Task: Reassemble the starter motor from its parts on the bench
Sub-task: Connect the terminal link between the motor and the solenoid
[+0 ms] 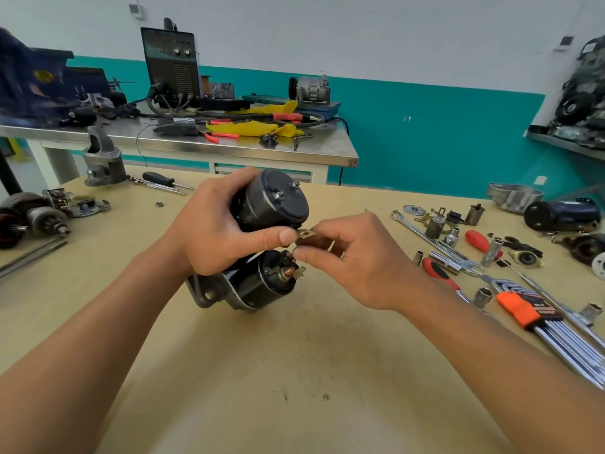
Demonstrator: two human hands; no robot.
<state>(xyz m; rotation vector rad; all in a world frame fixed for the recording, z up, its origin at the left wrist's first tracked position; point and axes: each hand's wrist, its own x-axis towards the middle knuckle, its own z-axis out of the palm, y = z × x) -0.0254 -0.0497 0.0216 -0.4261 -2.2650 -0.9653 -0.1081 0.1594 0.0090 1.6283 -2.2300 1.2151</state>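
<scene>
With the left hand (212, 231) gripping the motor (268, 204), the right hand's (353, 257) fingers (302, 255) pinch a small tab (306, 233) at its 5 o'clock edge; a slip could drop it on the worktop (294, 355).

A welding machine (172, 65) (black) and yellow cloth (252, 127) sit on the steel table (327, 149).

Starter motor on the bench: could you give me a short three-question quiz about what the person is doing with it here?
1. True or false: the left hand holds the starter motor by its upper cylinder.
2. What does the right hand pinch? A) a socket B) a small metal tab C) a screwdriver
3. On which side of the bench does the orange-holdered hex key set lie?

Key:
1. True.
2. B, the small metal tab beside the motor.
3. The person's right.
</scene>
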